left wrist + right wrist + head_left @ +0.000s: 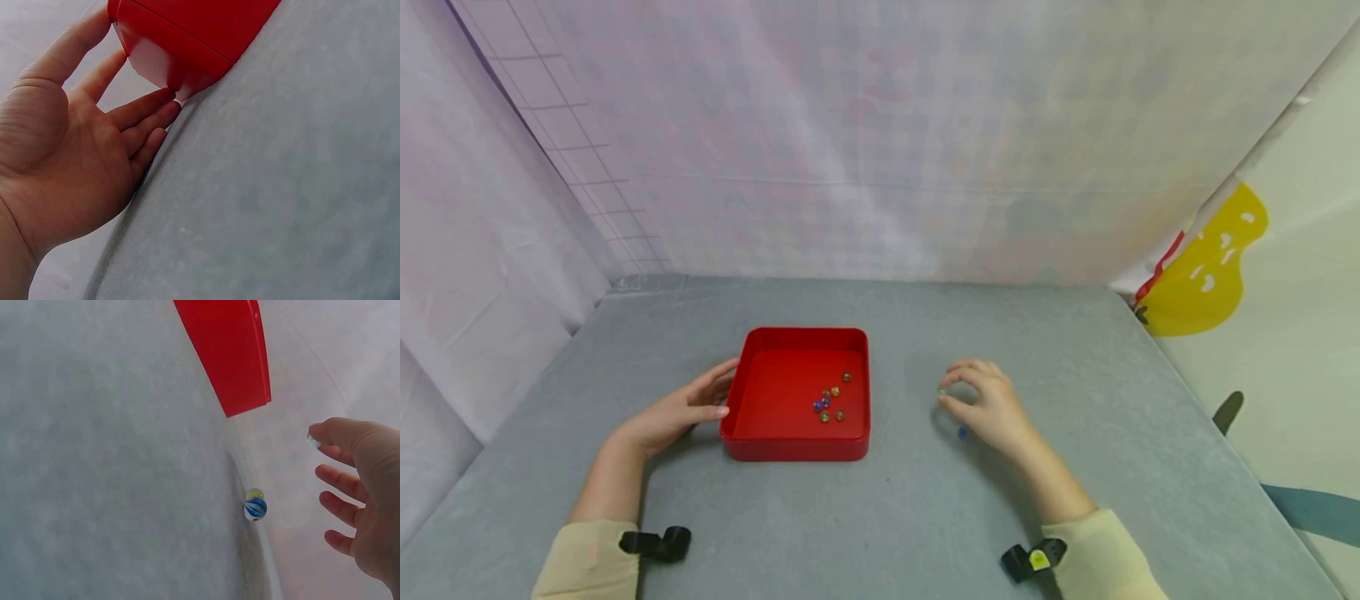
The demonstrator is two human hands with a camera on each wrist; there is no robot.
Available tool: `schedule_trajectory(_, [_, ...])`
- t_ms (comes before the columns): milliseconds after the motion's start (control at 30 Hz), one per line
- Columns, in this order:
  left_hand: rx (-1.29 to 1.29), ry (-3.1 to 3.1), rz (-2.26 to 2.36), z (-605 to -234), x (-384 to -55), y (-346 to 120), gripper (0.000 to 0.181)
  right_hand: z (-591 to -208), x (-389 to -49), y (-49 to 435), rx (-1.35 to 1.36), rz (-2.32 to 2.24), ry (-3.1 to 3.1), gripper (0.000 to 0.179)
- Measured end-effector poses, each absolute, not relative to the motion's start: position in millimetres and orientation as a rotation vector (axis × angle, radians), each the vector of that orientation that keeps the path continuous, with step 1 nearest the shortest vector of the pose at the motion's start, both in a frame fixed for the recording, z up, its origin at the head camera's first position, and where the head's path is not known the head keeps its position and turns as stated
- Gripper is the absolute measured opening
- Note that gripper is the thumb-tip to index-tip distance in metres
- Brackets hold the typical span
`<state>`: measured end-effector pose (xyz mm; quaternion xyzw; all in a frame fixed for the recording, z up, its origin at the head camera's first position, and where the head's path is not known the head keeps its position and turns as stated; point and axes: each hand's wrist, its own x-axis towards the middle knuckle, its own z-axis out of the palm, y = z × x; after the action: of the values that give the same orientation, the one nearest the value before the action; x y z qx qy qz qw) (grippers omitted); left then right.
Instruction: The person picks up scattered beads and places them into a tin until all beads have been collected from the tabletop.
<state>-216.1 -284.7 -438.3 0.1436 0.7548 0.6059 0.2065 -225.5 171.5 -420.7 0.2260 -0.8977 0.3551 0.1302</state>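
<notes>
A square red tray [795,450] stands on the table with several coloured glass marbles [825,402] in its right half. My left hand [673,412] rests against the tray's left side, its fingers nearly straight and fingertips on the outer wall. In the left wrist view the thumb touches near the rim. Right of the tray, raised over the table, my right hand [992,408] pinches a clear glass marble [314,440] between thumb and index finger. Below that hand a blue-striped marble [255,509] lies on the table, partly covering a yellowish marble [254,494] behind it.
A grey cloth [925,525] covers the table. Pale patterned curtains [880,142] hang along its back and sides, with a yellow printed shape [1206,275] at the right. Each wrist wears a black camera.
</notes>
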Motion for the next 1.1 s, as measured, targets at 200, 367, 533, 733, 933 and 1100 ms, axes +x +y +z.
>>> schedule_trajectory(200, [0.411,2.100,1.694,-439,-217,-286,0.072,-418,-225,164,0.706,1.021,-2.560,0.017])
schedule_trajectory(367, [0.410,2.103,1.692,-438,-216,-286,0.073,-417,-225,158,0.746,0.999,-2.517,0.018])
schedule_trajectory(533, [0.409,2.110,1.689,-437,-216,-286,0.073,-414,-223,151,0.752,1.024,-2.518,0.018])
schedule_trajectory(733, [0.411,2.105,1.682,-438,-216,-286,0.073,-411,-221,143,0.759,1.067,-2.540,0.017])
schedule_trajectory(933, [0.412,2.096,1.688,-440,-217,-285,0.073,-411,-220,136,0.795,1.064,-2.508,0.017])
schedule_trajectory(1100, [0.417,2.089,1.696,-440,-217,-285,0.073,-412,-219,131,0.807,1.070,-2.512,0.017])
